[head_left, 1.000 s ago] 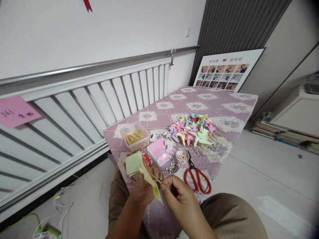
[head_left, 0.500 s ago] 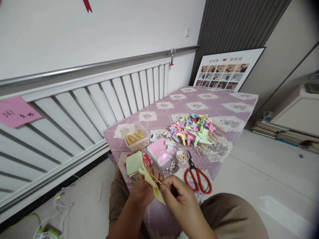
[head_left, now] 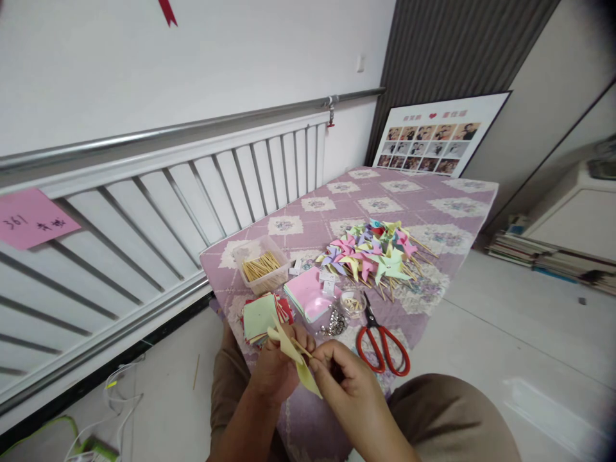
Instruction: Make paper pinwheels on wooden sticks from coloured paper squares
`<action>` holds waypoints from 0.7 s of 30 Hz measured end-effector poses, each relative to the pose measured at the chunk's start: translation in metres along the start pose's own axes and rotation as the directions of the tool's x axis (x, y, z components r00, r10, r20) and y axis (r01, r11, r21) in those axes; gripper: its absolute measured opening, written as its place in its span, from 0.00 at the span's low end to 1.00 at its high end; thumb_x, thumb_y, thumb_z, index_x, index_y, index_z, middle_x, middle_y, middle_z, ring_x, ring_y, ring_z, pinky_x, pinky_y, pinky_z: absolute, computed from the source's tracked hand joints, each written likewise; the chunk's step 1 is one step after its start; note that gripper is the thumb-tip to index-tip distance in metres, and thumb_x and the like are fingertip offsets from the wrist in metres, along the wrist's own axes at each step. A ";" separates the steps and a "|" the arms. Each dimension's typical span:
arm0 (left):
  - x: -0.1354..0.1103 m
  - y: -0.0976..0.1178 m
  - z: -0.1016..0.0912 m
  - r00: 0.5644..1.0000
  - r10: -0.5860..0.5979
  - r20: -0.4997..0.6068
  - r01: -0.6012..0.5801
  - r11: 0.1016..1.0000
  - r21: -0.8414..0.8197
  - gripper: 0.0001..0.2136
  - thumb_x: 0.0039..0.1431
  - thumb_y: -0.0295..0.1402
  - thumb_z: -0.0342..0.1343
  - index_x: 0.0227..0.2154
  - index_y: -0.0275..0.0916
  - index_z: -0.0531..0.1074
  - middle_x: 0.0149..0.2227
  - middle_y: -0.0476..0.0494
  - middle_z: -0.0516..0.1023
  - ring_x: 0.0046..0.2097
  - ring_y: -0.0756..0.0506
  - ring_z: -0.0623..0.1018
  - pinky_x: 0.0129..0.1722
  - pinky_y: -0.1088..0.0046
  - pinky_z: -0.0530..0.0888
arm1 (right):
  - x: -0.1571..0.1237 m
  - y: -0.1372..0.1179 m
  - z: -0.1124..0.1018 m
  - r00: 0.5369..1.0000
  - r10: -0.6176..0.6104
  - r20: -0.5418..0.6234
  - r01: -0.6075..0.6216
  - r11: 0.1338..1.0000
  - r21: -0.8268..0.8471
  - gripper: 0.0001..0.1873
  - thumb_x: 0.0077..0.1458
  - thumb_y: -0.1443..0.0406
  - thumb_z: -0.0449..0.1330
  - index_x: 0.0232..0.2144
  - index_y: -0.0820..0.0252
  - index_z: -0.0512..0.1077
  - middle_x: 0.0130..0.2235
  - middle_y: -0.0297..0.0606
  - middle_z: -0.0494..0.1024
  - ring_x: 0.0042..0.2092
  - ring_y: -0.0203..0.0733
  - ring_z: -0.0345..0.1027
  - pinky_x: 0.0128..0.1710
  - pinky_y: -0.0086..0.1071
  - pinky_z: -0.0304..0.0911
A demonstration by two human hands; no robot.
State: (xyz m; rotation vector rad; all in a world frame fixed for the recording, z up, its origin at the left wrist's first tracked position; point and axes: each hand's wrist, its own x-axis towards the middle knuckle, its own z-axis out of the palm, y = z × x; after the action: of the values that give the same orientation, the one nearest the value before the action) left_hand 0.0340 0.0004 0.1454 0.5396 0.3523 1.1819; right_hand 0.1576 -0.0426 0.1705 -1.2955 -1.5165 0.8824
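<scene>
My left hand point(head_left: 276, 369) is closed around a pale yellow folded paper pinwheel point(head_left: 294, 359), held over my lap at the near end of the mattress. My right hand point(head_left: 344, 378) pinches at the pinwheel's centre, where a thin wooden stick point(head_left: 304, 350) shows. What the right fingertips grip is too small to make out. Just beyond my hands lie a stack of coloured paper squares point(head_left: 260, 314), a pink paper pad point(head_left: 308, 292), a heap of small metal pins point(head_left: 333, 324) and red scissors point(head_left: 382, 343).
A clear box of wooden sticks point(head_left: 262, 266) and a pile of finished pinwheels point(head_left: 373, 253) lie on the purple quilted mattress point(head_left: 385, 199). A small clear cup point(head_left: 353, 303) stands by the scissors. White railing runs along the left; a photo board point(head_left: 440, 138) leans at the far end.
The lower tip of the yellow pinwheel has shifted slightly right and down between my hands. Otherwise the hands stay in place.
</scene>
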 end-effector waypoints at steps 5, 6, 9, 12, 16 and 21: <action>0.000 -0.001 -0.001 1.000 0.013 0.016 -0.013 1.000 -0.014 0.12 0.41 0.33 0.68 0.18 0.40 0.68 0.24 0.51 0.65 0.31 0.49 0.67 0.35 0.71 0.64 | 0.000 0.000 0.000 0.999 -0.039 -0.012 0.038 0.999 -0.024 0.09 0.55 0.67 0.54 0.23 0.57 0.65 0.23 0.29 0.65 0.25 0.35 0.59 0.24 0.26 0.56; 0.000 -0.001 -0.001 1.000 0.017 0.020 -0.017 1.000 -0.022 0.12 0.43 0.33 0.67 0.18 0.40 0.68 0.24 0.51 0.65 0.31 0.49 0.67 0.35 0.71 0.64 | 0.000 0.001 0.000 0.998 -0.054 -0.012 0.053 0.998 -0.034 0.09 0.55 0.67 0.54 0.23 0.57 0.65 0.23 0.29 0.65 0.25 0.35 0.60 0.25 0.26 0.56; 0.001 -0.002 -0.002 0.999 0.026 0.022 -0.025 0.999 -0.036 0.10 0.45 0.31 0.66 0.18 0.40 0.68 0.23 0.51 0.65 0.30 0.49 0.67 0.35 0.71 0.63 | -0.001 0.001 0.000 0.995 -0.096 -0.013 0.095 0.993 -0.066 0.09 0.56 0.67 0.54 0.23 0.57 0.65 0.23 0.30 0.66 0.25 0.35 0.61 0.26 0.26 0.57; 0.000 -0.002 -0.001 0.999 0.035 0.029 -0.034 0.999 -0.027 0.11 0.45 0.32 0.66 0.19 0.40 0.68 0.24 0.51 0.66 0.30 0.49 0.67 0.35 0.71 0.63 | -0.001 0.000 0.000 0.989 -0.144 -0.016 0.142 0.984 -0.105 0.09 0.56 0.68 0.54 0.24 0.57 0.64 0.24 0.30 0.67 0.25 0.34 0.61 0.26 0.26 0.56; 0.000 0.000 0.004 0.999 0.044 -0.006 -0.044 0.999 -0.018 0.13 0.42 0.32 0.68 0.18 0.39 0.67 0.24 0.52 0.66 0.30 0.49 0.67 0.34 0.71 0.63 | -0.001 0.000 -0.001 0.975 -0.221 -0.026 0.215 0.966 -0.144 0.09 0.56 0.69 0.54 0.24 0.57 0.65 0.24 0.30 0.68 0.26 0.35 0.62 0.27 0.26 0.57; -0.003 -0.001 0.011 0.997 0.060 -0.050 -0.060 0.998 -0.007 0.11 0.44 0.34 0.67 0.20 0.40 0.68 0.24 0.52 0.66 0.30 0.49 0.67 0.32 0.71 0.64 | 0.000 0.003 -0.001 0.981 -0.189 -0.045 0.183 0.977 -0.112 0.09 0.55 0.69 0.55 0.23 0.57 0.65 0.23 0.30 0.67 0.26 0.35 0.62 0.26 0.26 0.56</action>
State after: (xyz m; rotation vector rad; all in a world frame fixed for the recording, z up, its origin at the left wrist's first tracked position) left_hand 0.0398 -0.0052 0.1535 0.5170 0.3760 1.2562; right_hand 0.1594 -0.0416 0.1680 -1.2209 -1.6303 0.6478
